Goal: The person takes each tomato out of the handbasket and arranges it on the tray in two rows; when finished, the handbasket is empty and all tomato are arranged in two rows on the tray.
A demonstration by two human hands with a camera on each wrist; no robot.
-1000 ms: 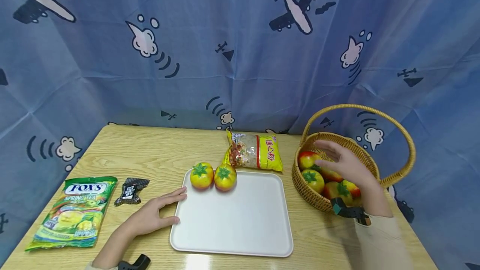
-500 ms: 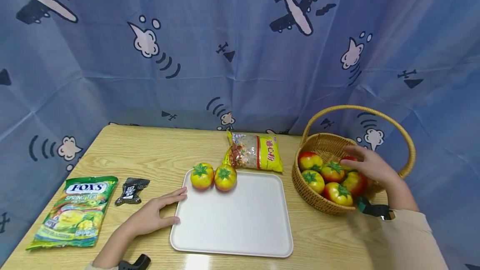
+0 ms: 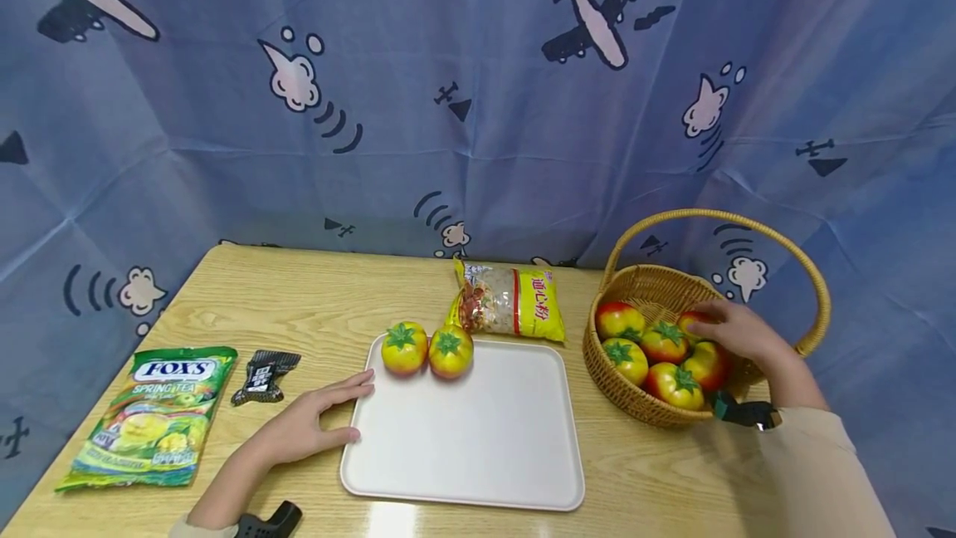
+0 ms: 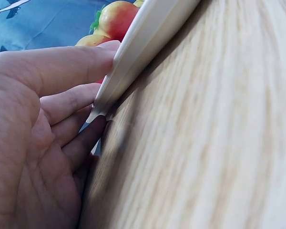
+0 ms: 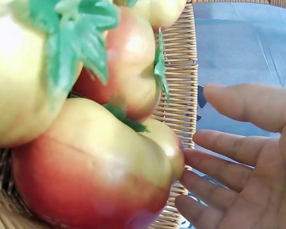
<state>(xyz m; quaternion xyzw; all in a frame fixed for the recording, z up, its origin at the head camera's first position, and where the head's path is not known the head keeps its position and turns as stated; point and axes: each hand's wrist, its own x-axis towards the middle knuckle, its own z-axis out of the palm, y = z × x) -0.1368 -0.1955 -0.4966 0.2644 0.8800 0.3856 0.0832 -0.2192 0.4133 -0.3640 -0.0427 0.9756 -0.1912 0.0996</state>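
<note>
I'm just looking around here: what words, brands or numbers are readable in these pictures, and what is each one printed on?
"FOX'S": green bag.
"SPRING TEA": the same bag, below the brand; its smaller print is too blurred to read.
"通心粉": yellow bag, in red; its other small print is unreadable.
Dark wrapper: white lettering, too small to read.
White tray and basket: no lettering visible.

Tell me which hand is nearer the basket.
Right. The right hand is at the basket, by its fruit; the left hand is well left of it, touching the tray.
</note>
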